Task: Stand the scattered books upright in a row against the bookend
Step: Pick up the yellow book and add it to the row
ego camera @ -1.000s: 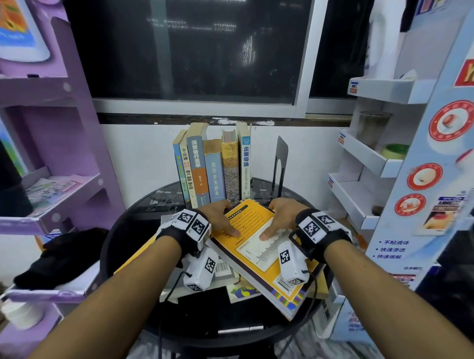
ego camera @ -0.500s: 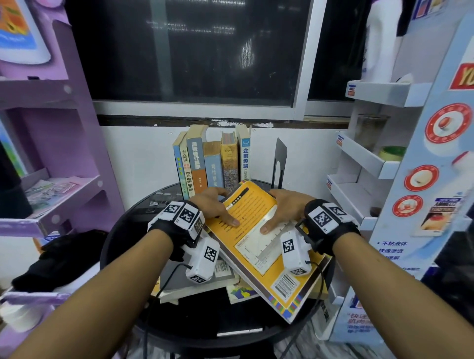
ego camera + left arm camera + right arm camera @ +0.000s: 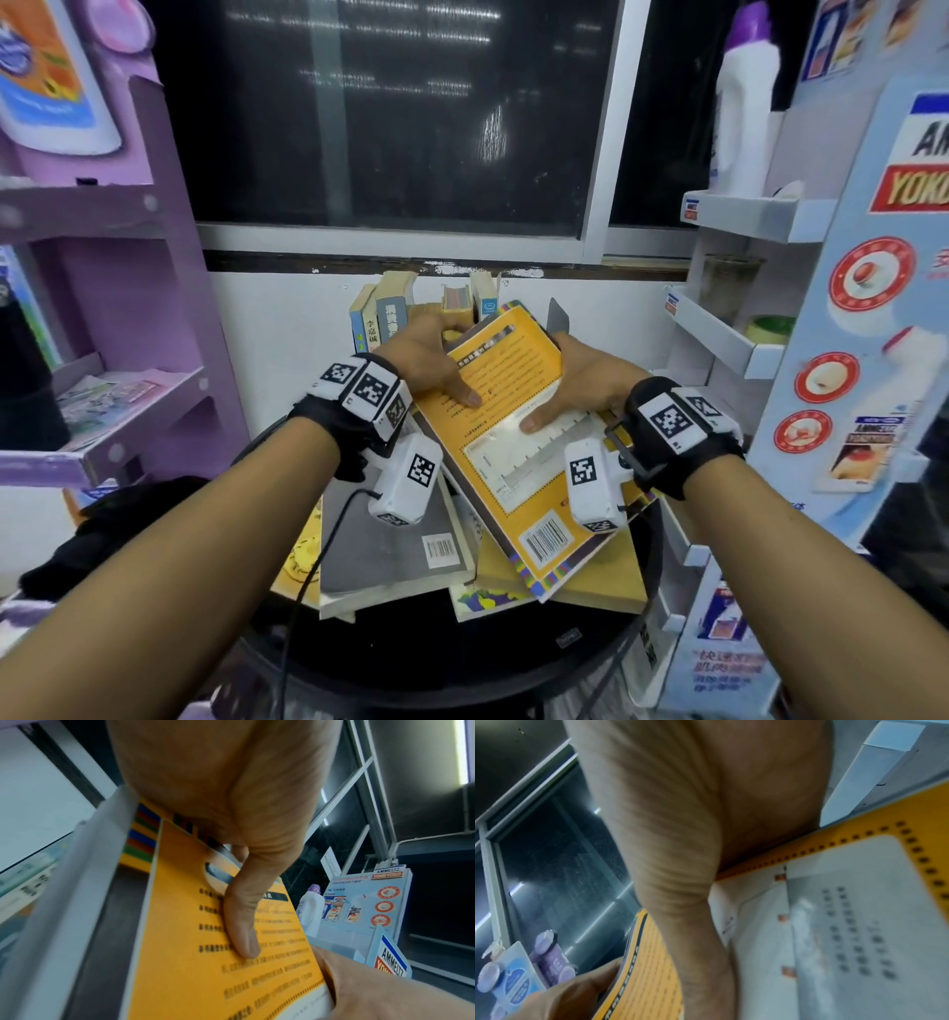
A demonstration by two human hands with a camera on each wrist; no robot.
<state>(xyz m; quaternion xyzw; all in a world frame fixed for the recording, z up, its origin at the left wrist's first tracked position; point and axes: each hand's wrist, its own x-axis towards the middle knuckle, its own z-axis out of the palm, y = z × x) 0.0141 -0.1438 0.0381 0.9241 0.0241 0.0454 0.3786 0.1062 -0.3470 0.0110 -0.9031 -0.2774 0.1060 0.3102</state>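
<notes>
Tilting the orange book (image 3: pixel 518 411) up off the pile since 1 second ago, I have my left hand (image 3: pixel 426 360) and right hand (image 3: pixel 580 380) clamped on its sides, ready to stand it beside the upright row (image 3: pixel 390 313) near the bookend (image 3: pixel 557 321).

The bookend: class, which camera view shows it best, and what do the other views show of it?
The head view. There the dark bookend rises behind the yellow book, which the left hand and right hand grip, hiding its lower part. Neither wrist view shows it; palm, thumb and yellow cover fill both.
</notes>
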